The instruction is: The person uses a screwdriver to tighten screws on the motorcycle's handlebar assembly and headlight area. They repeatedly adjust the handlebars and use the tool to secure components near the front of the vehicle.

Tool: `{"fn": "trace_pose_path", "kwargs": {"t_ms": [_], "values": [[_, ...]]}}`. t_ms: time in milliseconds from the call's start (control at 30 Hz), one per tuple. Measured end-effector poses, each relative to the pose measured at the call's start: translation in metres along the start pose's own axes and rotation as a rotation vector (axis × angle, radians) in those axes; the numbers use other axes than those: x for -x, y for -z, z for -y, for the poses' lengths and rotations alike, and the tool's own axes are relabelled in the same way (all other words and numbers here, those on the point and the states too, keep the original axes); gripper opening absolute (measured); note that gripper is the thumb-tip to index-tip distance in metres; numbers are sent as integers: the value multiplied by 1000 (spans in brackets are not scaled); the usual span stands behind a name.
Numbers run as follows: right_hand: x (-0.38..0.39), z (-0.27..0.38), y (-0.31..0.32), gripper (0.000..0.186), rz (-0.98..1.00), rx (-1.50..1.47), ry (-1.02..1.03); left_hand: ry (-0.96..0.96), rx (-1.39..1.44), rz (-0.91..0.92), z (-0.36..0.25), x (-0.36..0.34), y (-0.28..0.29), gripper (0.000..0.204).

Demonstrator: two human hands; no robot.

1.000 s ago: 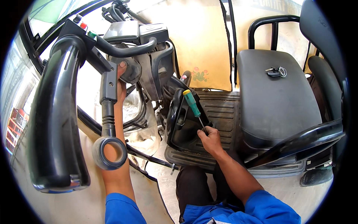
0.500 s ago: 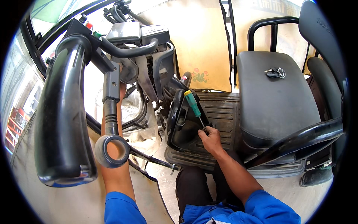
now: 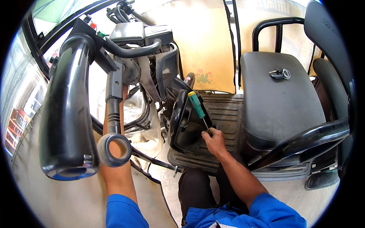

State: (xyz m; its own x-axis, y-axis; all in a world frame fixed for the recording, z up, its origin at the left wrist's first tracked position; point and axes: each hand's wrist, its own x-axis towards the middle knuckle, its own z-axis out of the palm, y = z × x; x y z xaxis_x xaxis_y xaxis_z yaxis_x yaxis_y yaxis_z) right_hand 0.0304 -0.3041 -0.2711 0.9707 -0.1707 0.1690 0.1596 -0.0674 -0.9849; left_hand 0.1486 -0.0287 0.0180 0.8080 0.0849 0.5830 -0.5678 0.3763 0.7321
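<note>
My right hand [image 3: 215, 140] grips a screwdriver [image 3: 197, 108] low on its shaft. Its green and yellow handle points up and to the left. The tool lies against a black plastic cover panel [image 3: 181, 125] that stands on the ribbed footboard [image 3: 224, 114] of a small vehicle. My left forearm [image 3: 118, 171] reaches up behind the brake lever [image 3: 113, 125]. My left hand is hidden behind the lever bracket near the steering column [image 3: 152, 72], so I cannot see its fingers.
A big black handlebar grip [image 3: 68, 114] fills the left foreground. A dark seat [image 3: 281, 106] on the right has a bunch of keys [image 3: 280, 73] on it. A tan board with a flower print [image 3: 207, 49] stands behind the footboard. Cables hang below the column.
My left hand has slipped out of sight behind the lever bracket. The handlebar has shifted slightly in the picture. My right hand and the screwdriver have stayed put.
</note>
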Motion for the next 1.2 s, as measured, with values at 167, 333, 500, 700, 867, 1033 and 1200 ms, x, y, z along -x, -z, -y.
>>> {"fn": "trace_pose_path", "kwargs": {"t_ms": [167, 333, 500, 700, 867, 1033, 1200], "values": [[3, 4, 1, 33, 10, -31, -4, -34, -216, 32, 0, 8, -31, 47], [1, 4, -1, 32, 18, -36, -2, 13, -205, -20, 1, 5, -29, 44], [0, 5, -3, 32, 17, -44, 5, 14, -232, -30, 4, 5, -8, 39], [-1, 0, -2, 32, -18, -54, -3, 13, -196, -29, 7, 11, -16, 36], [0, 1, -2, 33, -26, -31, 15, 18, -229, 48, 3, 17, -18, 37], [-1, 0, -2, 33, -12, -19, 10, -11, -265, 62, 9, 19, -3, 39], [-2, -2, -2, 34, -3, -12, 3, -4, -235, 54, -2, 19, -1, 40]]}}
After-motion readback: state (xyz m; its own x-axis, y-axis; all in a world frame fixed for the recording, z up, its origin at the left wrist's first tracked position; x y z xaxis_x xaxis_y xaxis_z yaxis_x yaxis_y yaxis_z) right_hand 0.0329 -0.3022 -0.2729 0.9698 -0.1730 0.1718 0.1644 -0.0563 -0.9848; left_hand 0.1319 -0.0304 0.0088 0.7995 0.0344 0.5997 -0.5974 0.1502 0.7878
